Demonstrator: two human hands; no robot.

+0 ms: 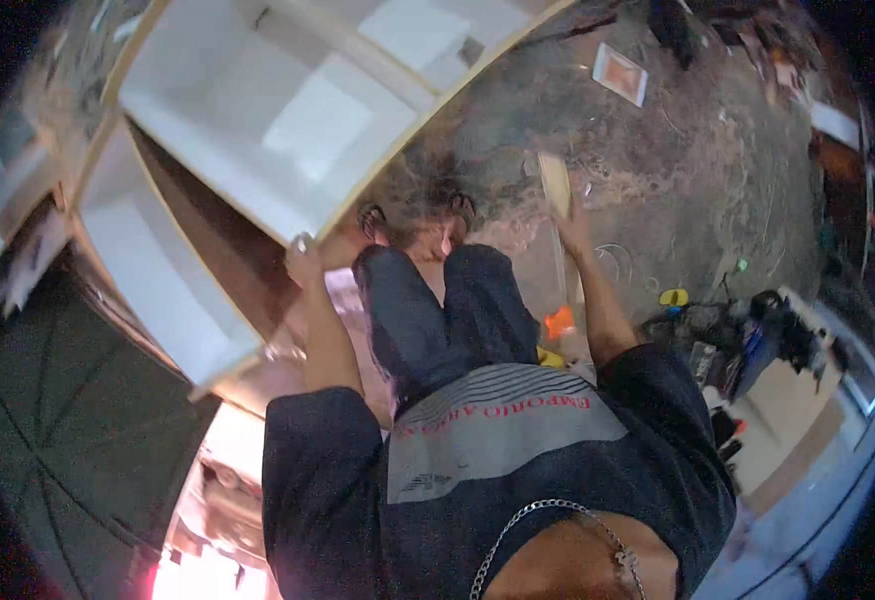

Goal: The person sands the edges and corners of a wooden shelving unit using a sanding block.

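Below the head cam, person stands on a dirt floor, both arms up and out.

Left hand [304, 262]: fingers closed on the front corner of a white cabinet carcass [258, 130]; grip looks clamped on the pale wood edge, prob. to steady or shift the unit. A small shiny bit sits at the fingertips, too small to tell what.

Right hand [570, 228]: closed round a long pale wooden strip [556, 185], top end above the grip, the rest running down past the wrist. Held upright and off to the side, so it stays clear of the cabinet and legs.

Cabinet: open-fronted, several white compartments w/ wood-coloured edging; lies just ahead-left of the left grip. A second white panel section [158, 290] sits below-left of that grip, touching or nearly so, can't tell.

Feet: sandals [418, 215] on the dirt floor [678, 190], between the two grips, tight against the cabinet corner.

Around right grip: orange object [560, 322] below it near the forearm; yellow item [674, 297] further right; dark heap of tools/gear [758, 330] well right; small framed square [620, 73] up ahead on the floor.

In the way: cabinet corner crowds the feet; wire scraps and litter strewn on the floor right of the strip.
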